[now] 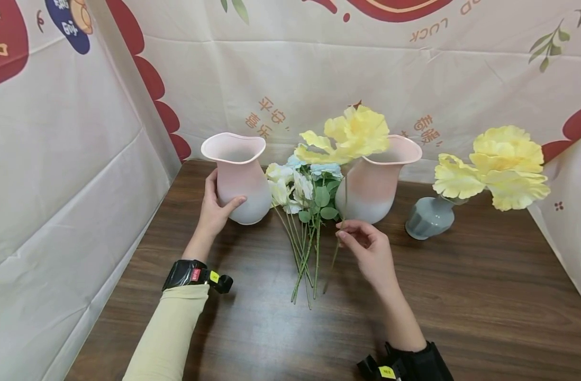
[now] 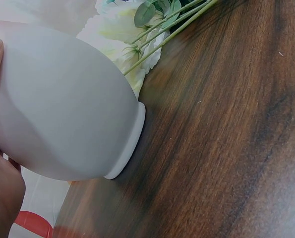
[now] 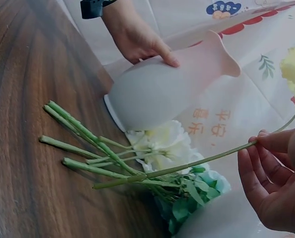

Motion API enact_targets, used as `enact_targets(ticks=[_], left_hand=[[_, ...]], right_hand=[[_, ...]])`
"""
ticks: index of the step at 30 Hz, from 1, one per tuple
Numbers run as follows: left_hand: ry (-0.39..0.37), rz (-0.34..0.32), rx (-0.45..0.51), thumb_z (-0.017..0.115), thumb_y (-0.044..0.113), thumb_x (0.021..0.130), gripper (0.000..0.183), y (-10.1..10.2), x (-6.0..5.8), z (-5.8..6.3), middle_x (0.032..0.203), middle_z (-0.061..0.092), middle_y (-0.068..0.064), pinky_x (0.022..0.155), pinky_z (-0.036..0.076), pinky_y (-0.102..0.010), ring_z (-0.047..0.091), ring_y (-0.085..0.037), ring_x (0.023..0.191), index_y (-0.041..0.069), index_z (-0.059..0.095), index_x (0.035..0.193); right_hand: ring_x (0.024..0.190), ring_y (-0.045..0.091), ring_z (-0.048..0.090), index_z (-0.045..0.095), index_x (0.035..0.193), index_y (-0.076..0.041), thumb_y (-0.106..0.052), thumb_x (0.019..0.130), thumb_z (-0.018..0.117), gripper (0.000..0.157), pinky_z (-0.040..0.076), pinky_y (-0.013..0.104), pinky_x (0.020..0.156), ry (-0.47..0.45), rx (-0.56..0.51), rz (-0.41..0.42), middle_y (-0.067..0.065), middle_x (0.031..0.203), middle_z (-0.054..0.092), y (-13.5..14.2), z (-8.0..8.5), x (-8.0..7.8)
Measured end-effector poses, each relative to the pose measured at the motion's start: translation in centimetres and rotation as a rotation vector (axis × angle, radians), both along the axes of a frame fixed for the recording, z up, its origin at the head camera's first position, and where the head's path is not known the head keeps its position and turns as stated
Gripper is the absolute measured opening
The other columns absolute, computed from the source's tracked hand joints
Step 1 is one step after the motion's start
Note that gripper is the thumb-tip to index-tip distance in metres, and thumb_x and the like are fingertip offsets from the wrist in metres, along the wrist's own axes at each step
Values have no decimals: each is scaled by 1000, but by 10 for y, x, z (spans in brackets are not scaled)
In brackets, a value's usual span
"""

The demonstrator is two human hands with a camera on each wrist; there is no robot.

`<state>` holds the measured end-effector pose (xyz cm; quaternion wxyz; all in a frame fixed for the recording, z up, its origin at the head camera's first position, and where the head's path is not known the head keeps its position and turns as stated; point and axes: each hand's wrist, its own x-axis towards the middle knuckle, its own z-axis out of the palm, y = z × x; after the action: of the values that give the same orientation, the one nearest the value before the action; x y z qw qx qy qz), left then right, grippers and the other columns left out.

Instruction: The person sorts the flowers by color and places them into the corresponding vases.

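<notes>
Left vase [image 1: 243, 193]: pink-white, stands on desk [image 1: 266, 338]; left hand [image 1: 213, 214] grips its side.
Flower bunch [image 1: 302, 190]: white and blue, on desk between pink-white vases.
Held yellow flower [image 1: 354, 135]: stem pinched by right hand [image 1: 369, 256], bloom up.
Right vase [image 1: 373, 193]: beyond right hand.
Small gray-blue vase [image 1: 428, 218]: far right, contains second yellow flower [image 1: 507, 153].

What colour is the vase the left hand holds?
The vase is soft pink above, fading to whitish grey below; best seen in the head view.
</notes>
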<state>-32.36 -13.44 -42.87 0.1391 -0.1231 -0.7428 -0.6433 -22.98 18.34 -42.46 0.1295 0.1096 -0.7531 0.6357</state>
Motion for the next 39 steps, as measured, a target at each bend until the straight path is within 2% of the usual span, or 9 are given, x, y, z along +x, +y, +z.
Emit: enact_targets(ticks=[7, 13, 23, 28, 35, 39], left_hand=[[-1, -4, -3, 69, -5, 81, 82, 0, 1, 1, 149, 29, -21, 114, 22, -54, 30, -30, 135, -1, 20, 146], [31, 4, -14, 69, -6, 79, 82, 0, 0, -1, 148, 31, -23, 114, 22, -55, 31, -31, 134, -3, 21, 145], [27, 0, -13, 69, -5, 80, 81, 0, -1, -1, 148, 30, -22, 113, 23, -55, 31, -31, 134, -2, 21, 146], [29, -1, -7, 69, -5, 80, 81, 0, -1, -2, 148, 31, -23, 113, 23, -57, 31, -31, 134, -2, 22, 145], [20, 0, -13, 70, -2, 80, 82, -1, -2, -2, 149, 31, -21, 113, 23, -56, 31, -30, 134, -1, 21, 146], [14, -4, -10, 70, -2, 81, 82, -1, -2, -2, 149, 30, -21, 113, 23, -55, 31, -29, 134, 0, 21, 146]], right_hand=[[72, 10, 63, 62, 95, 12, 3, 88, 64, 12, 57, 14, 66, 33, -21, -26, -10, 89, 69, 11, 4, 4], [73, 9, 64, 60, 94, 17, 8, 87, 62, 12, 57, 14, 66, 64, -81, -42, -6, 87, 69, 21, 6, 5], [76, 10, 65, 59, 92, 19, 10, 87, 60, 10, 56, 12, 67, 115, -122, -217, -4, 86, 71, 43, 18, 5], [78, 16, 66, 58, 91, 20, 9, 86, 62, 12, 57, 14, 67, 142, -247, -270, 4, 89, 71, 55, 26, 5], [75, 19, 65, 55, 89, 26, 18, 84, 59, 10, 57, 16, 66, 294, -387, -254, 10, 85, 71, 75, 41, -2], [72, 19, 65, 57, 88, 25, 20, 81, 60, 8, 58, 17, 65, 350, -449, -273, 13, 83, 72, 86, 54, -8]])
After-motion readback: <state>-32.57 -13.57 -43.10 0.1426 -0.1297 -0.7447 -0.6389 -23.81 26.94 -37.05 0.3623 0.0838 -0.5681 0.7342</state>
